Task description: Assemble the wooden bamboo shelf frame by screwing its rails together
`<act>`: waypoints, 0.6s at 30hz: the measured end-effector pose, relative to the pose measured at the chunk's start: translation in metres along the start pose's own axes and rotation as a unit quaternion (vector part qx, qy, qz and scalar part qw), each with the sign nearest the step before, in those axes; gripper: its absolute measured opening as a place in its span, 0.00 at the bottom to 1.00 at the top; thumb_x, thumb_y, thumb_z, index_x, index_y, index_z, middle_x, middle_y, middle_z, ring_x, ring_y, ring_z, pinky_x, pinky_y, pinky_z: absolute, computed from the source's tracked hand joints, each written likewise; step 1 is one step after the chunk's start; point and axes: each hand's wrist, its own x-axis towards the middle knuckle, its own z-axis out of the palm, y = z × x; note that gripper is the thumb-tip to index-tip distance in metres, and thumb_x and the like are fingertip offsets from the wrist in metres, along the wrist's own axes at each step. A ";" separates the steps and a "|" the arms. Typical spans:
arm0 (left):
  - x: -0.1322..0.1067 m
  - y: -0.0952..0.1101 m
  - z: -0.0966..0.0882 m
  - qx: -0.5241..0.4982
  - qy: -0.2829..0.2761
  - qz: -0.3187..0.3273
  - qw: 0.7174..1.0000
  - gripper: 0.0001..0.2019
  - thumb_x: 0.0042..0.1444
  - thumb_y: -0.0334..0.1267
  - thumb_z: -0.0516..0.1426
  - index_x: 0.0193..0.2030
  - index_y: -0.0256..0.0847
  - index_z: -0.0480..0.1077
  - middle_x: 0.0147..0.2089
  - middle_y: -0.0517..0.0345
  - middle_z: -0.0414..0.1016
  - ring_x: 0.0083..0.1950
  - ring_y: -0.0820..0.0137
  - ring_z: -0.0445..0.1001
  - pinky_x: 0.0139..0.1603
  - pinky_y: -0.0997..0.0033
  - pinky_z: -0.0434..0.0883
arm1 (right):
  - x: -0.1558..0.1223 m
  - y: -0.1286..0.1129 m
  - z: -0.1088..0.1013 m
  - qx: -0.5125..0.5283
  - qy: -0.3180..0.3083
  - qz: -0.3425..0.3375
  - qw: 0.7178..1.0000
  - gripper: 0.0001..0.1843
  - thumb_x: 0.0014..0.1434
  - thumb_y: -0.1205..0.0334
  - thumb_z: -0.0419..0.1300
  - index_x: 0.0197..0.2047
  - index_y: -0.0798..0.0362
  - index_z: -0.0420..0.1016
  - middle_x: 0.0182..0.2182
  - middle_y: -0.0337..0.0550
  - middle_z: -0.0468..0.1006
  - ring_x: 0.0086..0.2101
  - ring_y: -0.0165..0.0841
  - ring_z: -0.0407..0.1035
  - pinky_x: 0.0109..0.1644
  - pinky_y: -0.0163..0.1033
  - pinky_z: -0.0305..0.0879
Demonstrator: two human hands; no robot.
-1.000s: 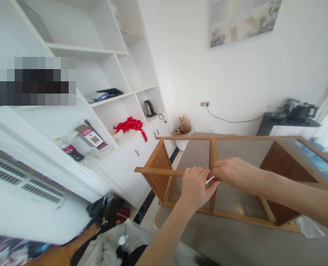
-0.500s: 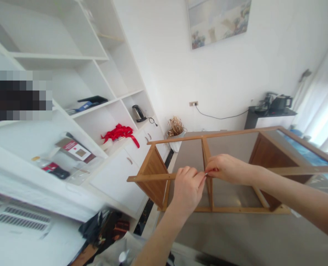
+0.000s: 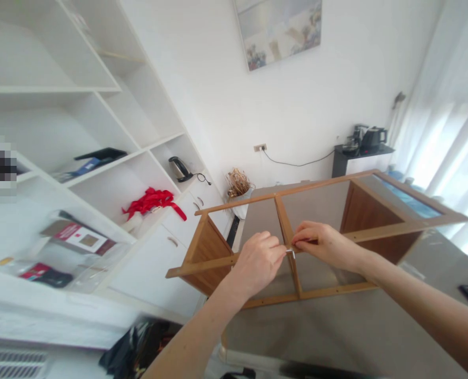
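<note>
Wooden frame, one, 4 o'clock | left hand: fingertips clamped on one pale rod, 4 o'clock | right hand: fingertips together beside it, on what unclear | one box, one bottle, 8 o'clock; labels illegible

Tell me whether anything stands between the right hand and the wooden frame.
Nothing visible does. The right hand is right at the wooden frame, by its middle crosspiece, though exact contact is hard to see. The left hand pinches a small light-coloured rod close beside it, without blocking the way.
</note>
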 end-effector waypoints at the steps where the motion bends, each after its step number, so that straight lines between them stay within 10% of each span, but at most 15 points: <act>1: 0.000 0.000 -0.001 -0.004 0.015 -0.008 1.000 0.13 0.65 0.35 0.49 0.34 0.39 0.73 0.29 0.56 0.69 0.34 0.70 0.65 0.38 0.68 0.63 | -0.002 -0.002 0.000 -0.005 0.016 -0.003 1.000 0.12 0.60 0.63 0.53 0.33 0.53 0.78 0.36 0.42 0.75 0.32 0.28 0.69 0.39 0.33 0.64; 18: 0.008 0.001 -0.003 0.012 0.045 -0.041 0.998 0.10 0.63 0.34 0.52 0.35 0.41 0.75 0.32 0.57 0.70 0.38 0.69 0.66 0.41 0.65 0.62 | 0.004 -0.016 -0.005 -0.073 -0.013 0.011 0.997 0.12 0.61 0.62 0.55 0.32 0.53 0.79 0.32 0.41 0.75 0.31 0.27 0.67 0.36 0.33 0.60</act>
